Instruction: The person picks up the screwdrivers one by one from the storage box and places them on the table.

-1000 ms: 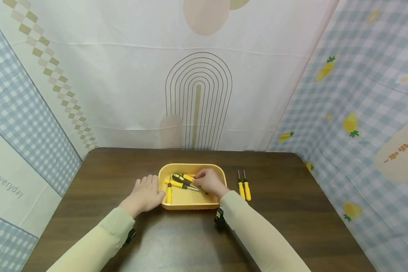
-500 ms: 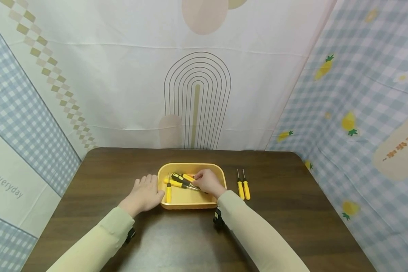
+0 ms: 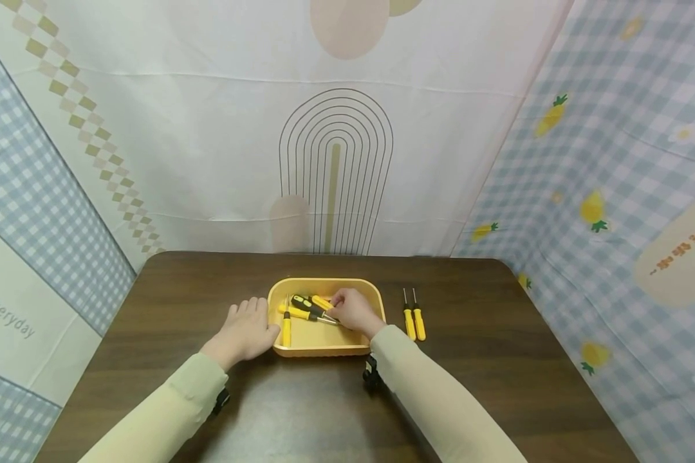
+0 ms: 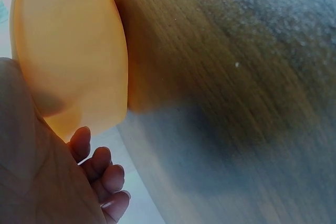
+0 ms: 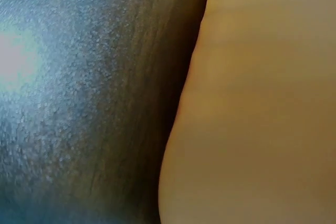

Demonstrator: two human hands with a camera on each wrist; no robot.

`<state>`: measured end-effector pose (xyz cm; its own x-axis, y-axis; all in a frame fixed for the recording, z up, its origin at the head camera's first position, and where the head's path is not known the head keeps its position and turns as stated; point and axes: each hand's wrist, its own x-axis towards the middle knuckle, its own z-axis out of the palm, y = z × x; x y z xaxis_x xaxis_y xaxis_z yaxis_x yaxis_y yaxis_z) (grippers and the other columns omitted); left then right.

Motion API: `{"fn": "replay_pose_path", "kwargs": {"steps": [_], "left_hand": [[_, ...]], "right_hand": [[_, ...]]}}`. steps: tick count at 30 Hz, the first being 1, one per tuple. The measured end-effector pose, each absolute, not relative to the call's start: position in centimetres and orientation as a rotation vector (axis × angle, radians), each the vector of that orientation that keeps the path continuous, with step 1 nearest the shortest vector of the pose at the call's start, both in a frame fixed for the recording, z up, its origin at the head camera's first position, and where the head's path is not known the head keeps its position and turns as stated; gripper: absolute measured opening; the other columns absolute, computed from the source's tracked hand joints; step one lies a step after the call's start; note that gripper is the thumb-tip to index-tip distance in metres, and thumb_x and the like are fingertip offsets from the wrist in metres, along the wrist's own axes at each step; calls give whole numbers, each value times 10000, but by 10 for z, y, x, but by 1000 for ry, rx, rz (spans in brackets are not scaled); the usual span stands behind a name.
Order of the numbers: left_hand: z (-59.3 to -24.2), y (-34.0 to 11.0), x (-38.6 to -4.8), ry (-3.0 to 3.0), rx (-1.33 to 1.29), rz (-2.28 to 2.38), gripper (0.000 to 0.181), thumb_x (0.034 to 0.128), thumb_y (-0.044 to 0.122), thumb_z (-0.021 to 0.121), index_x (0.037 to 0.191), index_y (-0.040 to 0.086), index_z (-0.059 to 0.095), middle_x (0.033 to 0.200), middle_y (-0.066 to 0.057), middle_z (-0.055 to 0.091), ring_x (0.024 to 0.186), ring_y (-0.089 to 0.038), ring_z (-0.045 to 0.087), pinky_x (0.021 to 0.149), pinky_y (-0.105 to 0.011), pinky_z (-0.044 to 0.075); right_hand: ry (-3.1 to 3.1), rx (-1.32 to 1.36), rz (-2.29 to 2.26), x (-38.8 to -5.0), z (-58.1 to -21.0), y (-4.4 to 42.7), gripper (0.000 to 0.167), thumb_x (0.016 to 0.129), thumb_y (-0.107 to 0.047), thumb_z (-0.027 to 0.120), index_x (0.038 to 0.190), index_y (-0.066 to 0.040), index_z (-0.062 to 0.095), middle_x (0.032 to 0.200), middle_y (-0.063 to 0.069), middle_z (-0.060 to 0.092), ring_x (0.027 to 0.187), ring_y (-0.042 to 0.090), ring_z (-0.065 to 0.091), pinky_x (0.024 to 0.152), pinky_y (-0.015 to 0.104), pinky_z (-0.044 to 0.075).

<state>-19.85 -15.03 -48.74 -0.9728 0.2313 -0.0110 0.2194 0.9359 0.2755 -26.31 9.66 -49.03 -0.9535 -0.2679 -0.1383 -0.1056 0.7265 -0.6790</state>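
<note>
The smooth, round-cornered yellow tray (image 3: 323, 352) has the left hand (image 3: 246, 328) against its left end, fingers extended. Inside it, the right hand (image 3: 356, 310) bends over slim-shafted, yellow-and-black screwdrivers (image 3: 298, 313); whether it grips one I cannot tell. Rightward, an outer pair (image 3: 419, 325) lies on the wood-grained worktop (image 3: 509, 373).

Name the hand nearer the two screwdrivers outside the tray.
Right. The right hand reaches into the tray, left of the screwdrivers; the left hand is farther left, at the tray's left end.
</note>
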Motion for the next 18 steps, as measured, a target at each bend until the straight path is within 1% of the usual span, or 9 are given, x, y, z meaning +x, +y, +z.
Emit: {"fn": "replay_pose_path", "kwargs": {"steps": [4,7,10,12,14,17,18], "left_hand": [[-487,-150,-198,3050,357,433,367,878,340,513,1014,5,448,875,-88,392,826,-271,381,722,-412,281],[-489,-150,-198,3054,354,441,370,876,340,514,1017,4,448,877,-87,392,826,-271,381,724,-412,280],[-490,-150,-199,3061,352,438,372,876,344,511,1020,6,450,880,-84,392,827,-268,380,725,-408,279],[-491,-151,-199,3062,353,439,373,876,346,509,1021,8,449,881,-83,392,827,-268,380,723,-406,276],[-491,-151,-199,3061,355,441,369,876,344,507,1020,9,450,881,-83,393,828,-268,380,723,-405,275],[-491,-151,-200,3057,357,452,366,876,340,510,1017,8,449,879,-84,392,830,-270,380,724,-409,274],[-491,-152,-200,3055,358,453,365,876,339,509,1015,7,449,878,-84,392,830,-270,380,724,-410,275]], "right_hand": [[2651,-296,-1113,-264,-485,99,177,880,-179,708,976,-66,613,867,38,587,722,165,547,614,304,465],[2605,-262,-1199,-264,-474,101,188,910,-200,676,1037,-75,617,899,44,596,740,173,562,606,306,483],[2602,-257,-1267,-265,-461,106,234,922,-229,662,1106,-89,632,936,35,609,803,194,581,646,321,496],[2583,-255,-1342,-265,-453,112,256,918,-235,668,1129,-94,635,957,43,612,853,233,598,687,360,515],[2557,-248,-1417,-266,-446,119,254,908,-243,680,1116,-103,642,964,57,622,878,262,608,718,409,524],[2471,-193,-1543,-268,-435,132,255,899,-249,690,1104,-106,638,989,80,629,896,258,610,756,437,524],[2444,-162,-1578,-269,-432,136,259,895,-252,695,1102,-107,640,999,83,635,890,243,609,756,425,524]]}}
